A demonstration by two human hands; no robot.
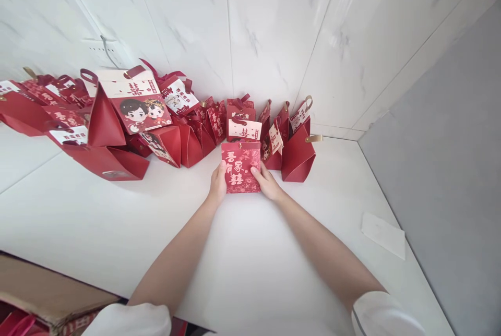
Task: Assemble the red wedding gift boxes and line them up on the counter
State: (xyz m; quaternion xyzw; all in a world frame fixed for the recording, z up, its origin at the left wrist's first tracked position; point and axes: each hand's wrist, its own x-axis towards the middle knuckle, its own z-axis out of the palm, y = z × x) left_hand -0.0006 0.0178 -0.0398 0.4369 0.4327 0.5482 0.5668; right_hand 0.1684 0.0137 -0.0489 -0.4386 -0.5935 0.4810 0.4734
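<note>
A red gift box [250,169], printed with pale characters and flowers, is held upright near the middle of the white surface [250,258]; whether its base is touching cannot be told. Its side edges are pinched between the left hand [218,182] and the right hand [269,183]: both thumbs are laid along the front, while the other fingers are mostly hidden by the box. Just behind it, a box with a cream label [245,130] is partly covered from view. To the right, space is taken up by a small cluster of boxes, the nearest being a plain-sided red box [298,153] with a gold loop. To the left, a longer heap of boxes [191,143] is crowded near the tiled wall [266,33], and a box with a cartoon couple [143,109] is propped, tilted, on top. (What is contained in the gift boxes is hidden by their walls.) A flat white sheet [383,234] is placed near the surface's right side. At the lower left, red items [18,324] are contained in an open cardboard carton [50,289].
</note>
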